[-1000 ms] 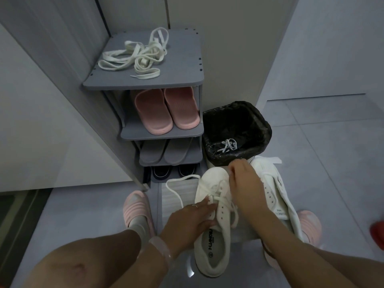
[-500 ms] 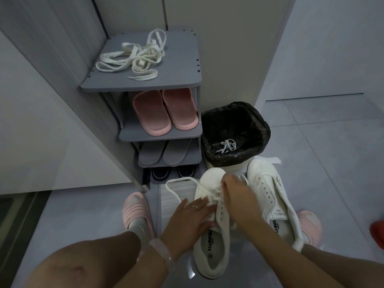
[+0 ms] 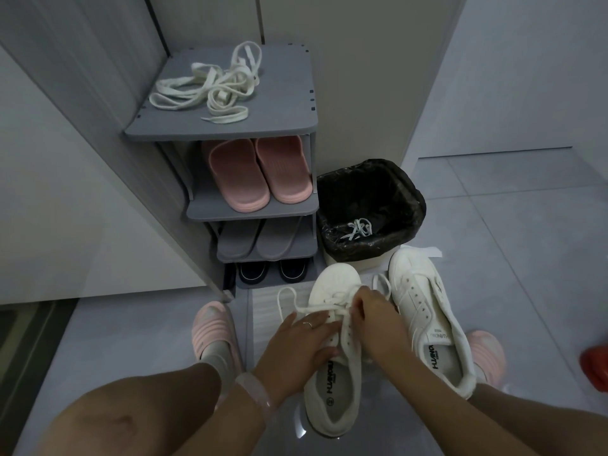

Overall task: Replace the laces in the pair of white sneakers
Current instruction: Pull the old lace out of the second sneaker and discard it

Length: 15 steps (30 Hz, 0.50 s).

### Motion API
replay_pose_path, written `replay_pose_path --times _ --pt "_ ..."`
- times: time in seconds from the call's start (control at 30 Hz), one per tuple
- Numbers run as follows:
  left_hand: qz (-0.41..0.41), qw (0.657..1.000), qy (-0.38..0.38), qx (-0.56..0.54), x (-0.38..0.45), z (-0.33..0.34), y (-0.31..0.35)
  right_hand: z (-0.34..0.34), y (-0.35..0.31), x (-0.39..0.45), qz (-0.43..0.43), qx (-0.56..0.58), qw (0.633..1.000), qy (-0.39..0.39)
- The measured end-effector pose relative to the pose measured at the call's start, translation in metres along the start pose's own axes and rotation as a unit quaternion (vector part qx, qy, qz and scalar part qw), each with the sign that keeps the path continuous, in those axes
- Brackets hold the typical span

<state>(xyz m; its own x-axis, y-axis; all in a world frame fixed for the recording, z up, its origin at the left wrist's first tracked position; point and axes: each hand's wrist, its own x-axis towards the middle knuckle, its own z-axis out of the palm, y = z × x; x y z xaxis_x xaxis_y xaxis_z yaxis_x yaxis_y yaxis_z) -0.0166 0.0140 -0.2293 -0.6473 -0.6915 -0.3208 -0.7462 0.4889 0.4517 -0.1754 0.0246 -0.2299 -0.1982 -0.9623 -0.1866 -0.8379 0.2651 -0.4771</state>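
Observation:
Two white sneakers lie on the floor in front of me. The left sneaker [image 3: 332, 386] still carries a white lace [image 3: 289, 304] that loops out to the left. My left hand [image 3: 299, 350] holds this shoe at its side, thumb curled over the eyelets. My right hand [image 3: 378, 320] pinches the lace over the shoe's upper eyelets. The right sneaker [image 3: 424, 311] has bare eyelets and lies beside it. A heap of cream laces [image 3: 210, 90] rests on top of the grey shoe rack [image 3: 286, 126]. One old lace [image 3: 358, 228] lies in the black-lined bin [image 3: 408, 199].
The rack holds pink slippers [image 3: 256, 172], grey slippers and dark shoes on lower shelves. My feet in pink slippers [image 3: 214, 330] flank the sneakers. A grey ribbed mat [image 3: 263, 324] lies under the shoes. A red object [image 3: 595, 366] sits at the right edge. Walls close in left and behind.
My right hand has slid from the shoe's toe area back toward the upper eyelets, drawing on the lace. My left hand stays on the shoe's side.

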Motion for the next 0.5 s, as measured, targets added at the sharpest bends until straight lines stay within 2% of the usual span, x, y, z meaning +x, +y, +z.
replay_pose_path --times 0.1,0.13,0.23,0.27,0.3,0.4,0.5 --pt "-0.001 1.000 -0.002 -0.006 0.001 0.003 -0.003 -0.006 -0.002 0.002 -0.058 -0.086 0.995 -0.013" --pt "-0.006 1.000 -0.005 -0.010 0.001 0.004 -0.004 -0.014 -0.001 0.004 -0.066 -0.090 0.994 0.017" --pt "-0.012 1.000 -0.007 -0.024 0.002 0.007 -0.006 -0.054 -0.001 0.018 -0.030 0.024 0.980 0.193" --pt "-0.013 0.999 -0.006 -0.033 0.002 0.007 -0.007 -0.062 0.002 0.024 -0.032 0.044 0.971 0.235" --pt "-0.015 0.999 -0.005 -0.040 0.002 0.007 -0.006 -0.066 0.006 0.027 -0.035 0.031 0.969 0.243" --pt "-0.022 0.998 -0.007 -0.053 0.001 0.003 -0.004 -0.049 0.013 0.021 -0.071 -0.042 0.986 0.146" --pt "-0.014 0.998 0.000 -0.061 -0.001 0.000 -0.002 -0.021 0.014 0.009 -0.121 -0.095 0.987 0.034"
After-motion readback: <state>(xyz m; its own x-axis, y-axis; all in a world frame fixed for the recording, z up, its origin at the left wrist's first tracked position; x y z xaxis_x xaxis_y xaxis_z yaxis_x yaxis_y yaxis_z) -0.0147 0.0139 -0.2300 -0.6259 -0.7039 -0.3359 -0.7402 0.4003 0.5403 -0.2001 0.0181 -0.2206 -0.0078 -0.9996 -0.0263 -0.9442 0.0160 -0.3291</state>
